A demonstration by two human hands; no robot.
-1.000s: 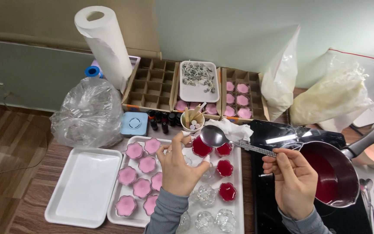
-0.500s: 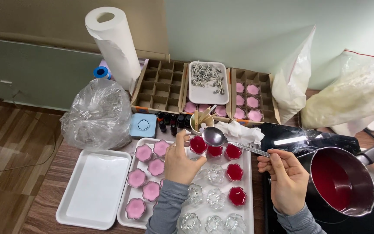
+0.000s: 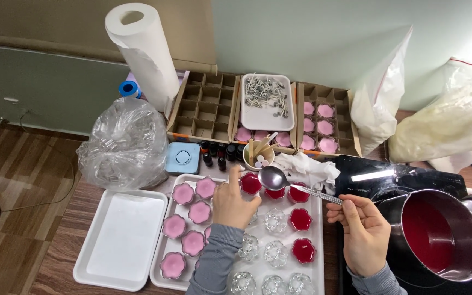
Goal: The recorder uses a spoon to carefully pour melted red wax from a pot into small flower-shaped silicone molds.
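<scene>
A big clear plastic bag (image 3: 120, 143) of small glass pieces sits well to the left of the left hand's fingers. A dark metal saucepan (image 3: 444, 236) holding deep red liquid stands just right of the right hand (image 3: 360, 232). An empty white rectangular tray (image 3: 118, 239) lies left of the left wrist. The long white tray (image 3: 317, 240) under both hands carries pink flower-shaped candles (image 3: 191, 218) left of the left hand (image 3: 231, 203), flower-shaped glass cups filled with red wax (image 3: 300, 218) between the two hands, and empty clear flower-shaped glass cups (image 3: 272, 253) nearer the wrists. The right fingers are closed around the textured handle of a silver metal spoon (image 3: 273, 177), whose bowl hangs over the red cups just beside the left fingertips. The left fingers curl loosely over a cup; whether they grip it I cannot tell.
</scene>
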